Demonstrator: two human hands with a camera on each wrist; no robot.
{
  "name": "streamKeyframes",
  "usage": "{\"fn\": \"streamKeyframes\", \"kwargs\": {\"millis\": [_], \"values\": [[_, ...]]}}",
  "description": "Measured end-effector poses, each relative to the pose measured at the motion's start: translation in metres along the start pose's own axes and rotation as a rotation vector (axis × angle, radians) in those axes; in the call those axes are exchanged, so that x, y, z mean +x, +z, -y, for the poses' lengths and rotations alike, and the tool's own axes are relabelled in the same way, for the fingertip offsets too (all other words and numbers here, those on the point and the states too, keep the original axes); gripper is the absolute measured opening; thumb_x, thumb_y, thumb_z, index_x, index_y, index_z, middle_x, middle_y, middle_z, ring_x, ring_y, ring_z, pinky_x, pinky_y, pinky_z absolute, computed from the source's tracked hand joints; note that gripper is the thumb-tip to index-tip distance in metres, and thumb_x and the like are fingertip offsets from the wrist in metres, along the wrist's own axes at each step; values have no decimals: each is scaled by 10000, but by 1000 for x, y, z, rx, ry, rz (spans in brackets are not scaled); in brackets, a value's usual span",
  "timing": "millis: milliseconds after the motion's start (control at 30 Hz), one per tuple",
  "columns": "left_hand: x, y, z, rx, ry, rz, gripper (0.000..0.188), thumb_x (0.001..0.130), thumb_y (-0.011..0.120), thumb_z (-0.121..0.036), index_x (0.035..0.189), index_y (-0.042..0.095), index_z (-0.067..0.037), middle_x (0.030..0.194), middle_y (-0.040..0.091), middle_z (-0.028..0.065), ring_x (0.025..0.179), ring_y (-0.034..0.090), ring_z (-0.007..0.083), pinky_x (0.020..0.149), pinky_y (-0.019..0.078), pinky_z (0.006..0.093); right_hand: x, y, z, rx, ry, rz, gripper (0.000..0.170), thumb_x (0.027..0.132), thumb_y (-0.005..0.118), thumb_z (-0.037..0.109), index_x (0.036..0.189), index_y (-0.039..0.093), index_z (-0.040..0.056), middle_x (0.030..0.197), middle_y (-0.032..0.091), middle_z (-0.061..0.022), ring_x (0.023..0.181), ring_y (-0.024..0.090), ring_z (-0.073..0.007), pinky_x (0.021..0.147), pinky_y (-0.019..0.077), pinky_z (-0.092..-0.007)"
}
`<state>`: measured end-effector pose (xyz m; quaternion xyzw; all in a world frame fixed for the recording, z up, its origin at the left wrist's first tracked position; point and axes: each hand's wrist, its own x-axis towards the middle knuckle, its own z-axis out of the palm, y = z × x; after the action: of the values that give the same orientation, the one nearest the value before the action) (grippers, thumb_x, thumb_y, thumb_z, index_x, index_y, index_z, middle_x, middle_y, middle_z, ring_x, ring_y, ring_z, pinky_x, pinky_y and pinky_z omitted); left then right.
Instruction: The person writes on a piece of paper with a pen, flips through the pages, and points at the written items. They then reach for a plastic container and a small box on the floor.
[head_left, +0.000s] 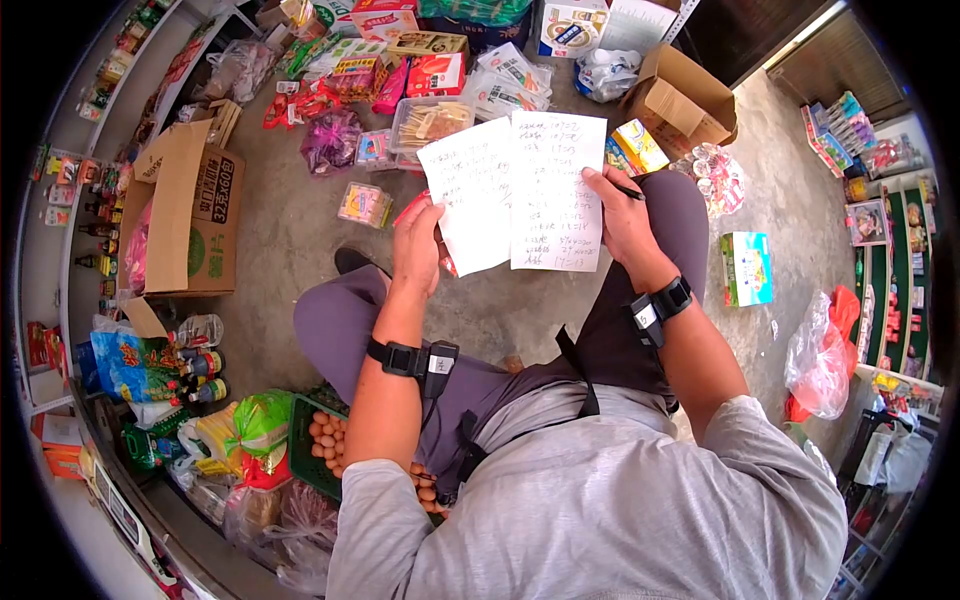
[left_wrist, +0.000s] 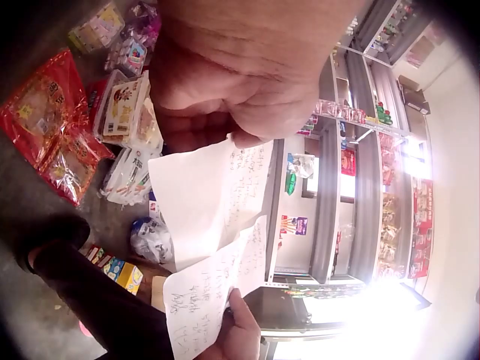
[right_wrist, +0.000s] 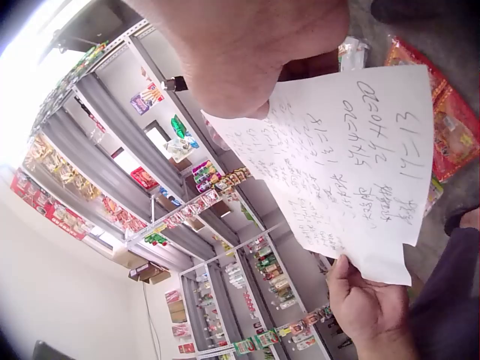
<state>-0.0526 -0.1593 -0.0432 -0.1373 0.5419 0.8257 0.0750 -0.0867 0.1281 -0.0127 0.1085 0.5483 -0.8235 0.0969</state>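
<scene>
Hands (head_left: pixel 420 248) (head_left: pixel 622 220) pinch 2 thin, rectangular, handwritten paper sheets (head_left: pixel 474 215) (head_left: pixel 557 195).

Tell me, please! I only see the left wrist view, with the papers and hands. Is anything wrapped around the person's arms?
Observer: Yes. The left hand and right hand hold paper sheets, and each forearm wears a black strap.
Child: Is there any food near the left elbow?
Observer: Yes, the head view shows brown eggs in a green crate there.
Child: What about a big box on the person's left?
Observer: There is one: a brown cardboard box with its flaps open, on the floor near the shelves at the left.
</scene>
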Motion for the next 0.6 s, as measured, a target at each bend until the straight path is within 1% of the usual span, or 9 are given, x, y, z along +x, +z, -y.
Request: {"fn": "streamKeyframes", "kwargs": {"millis": [467,600], "values": [[-5,5,-6,-9,-11,4,341,995,488,-182,1260,564,18,1151,671,117,1008,686,211,832,583,367,0,0,-1,-16,32,-23,184,956,665,189,991,656,9,912,674,-47,796,626,-122,713,500,-282],[-4,5,-5,-18,-12,12,335,999,480,-175,1255,564,24,1158,667,123,1015,684,214,830,583,371,1,-1,-2,-21,25,-19,183,956,665,190,991,656,10,909,673,-47,792,625,-121,708,499,-284]]}}
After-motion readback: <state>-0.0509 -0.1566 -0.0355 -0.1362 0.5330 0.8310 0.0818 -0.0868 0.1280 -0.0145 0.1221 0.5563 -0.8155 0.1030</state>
